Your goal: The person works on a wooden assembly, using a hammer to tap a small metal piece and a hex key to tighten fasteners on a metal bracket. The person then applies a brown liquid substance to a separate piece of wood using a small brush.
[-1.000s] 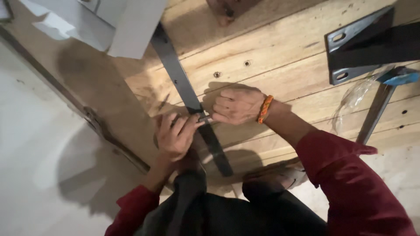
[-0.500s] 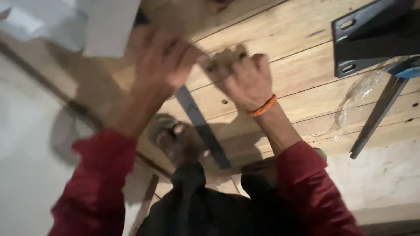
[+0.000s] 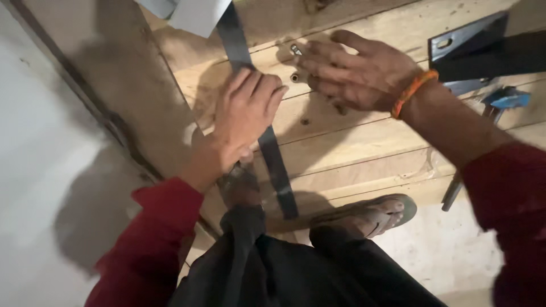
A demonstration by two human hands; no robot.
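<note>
While the left hand [image 3: 247, 116] lies flat, fingers together, pressing the dark metal strip [image 3: 272, 156] down onto the wooden planks [image 3: 352, 145], the right hand [image 3: 355, 71] spreads loosely over the boards just beside it, fingertips by a small bolt [image 3: 296, 49] and a hole in the wood. Whether those fingers pinch anything I cannot tell; they look slack and open rather than closed around a thing. My reading is that the strip is being held in position for fixing, and the fastener has yet to be seated. That would call for keeping the strip from sliding while the bolt is lined up with its hole.

The strip is long, flat and narrow, dull grey-black, running from the far edge of the planks, under a white sheet [image 3: 199, 14], down to the near edge by the person's sandalled foot [image 3: 369, 215]. At the far right corner lies a dark metal bracket [image 3: 466, 40] with slots, and a blue-handled tool [image 3: 506, 101] just below it, well apart from the hands.
</note>
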